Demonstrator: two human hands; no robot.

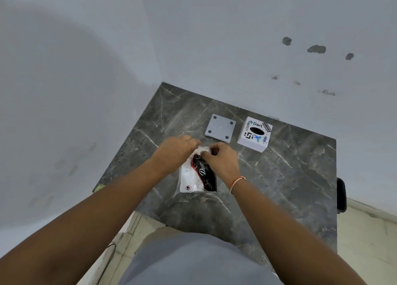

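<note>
We find both hands working at the far end of a soft plastic pouch point(199, 177), black and white with printed lettering, lying flat on the dark marbled table point(290, 177). The left hand point(178, 149) and the right hand point(221, 160) meet there. Their fingers are curled and pinch the crumpled white top of the pouch between them, while the rest of it trails back from the fingers toward the person. We cannot tell whether the white bunch in the pinch is film or contents, nor whether the end is open.

We judge the pouch light and limp. The film is wrinkled and sags to the table, so it will not hold a shape and will fold if lifted by one corner. The glossy surface is likely slippery under a loose grip, and thin film may tear unevenly if pulled hard from one side.

We recommend holding the top edge with both hands close together, as now, one on each side of the seam. For carrying, we recommend a grip across the middle of the body.

Beyond the fingers and just to their right lies a grey plate point(220, 128) with four dark dots. Further right stands a white box point(254, 134) with stickers and an oval slot, apart from the pouch.
</note>
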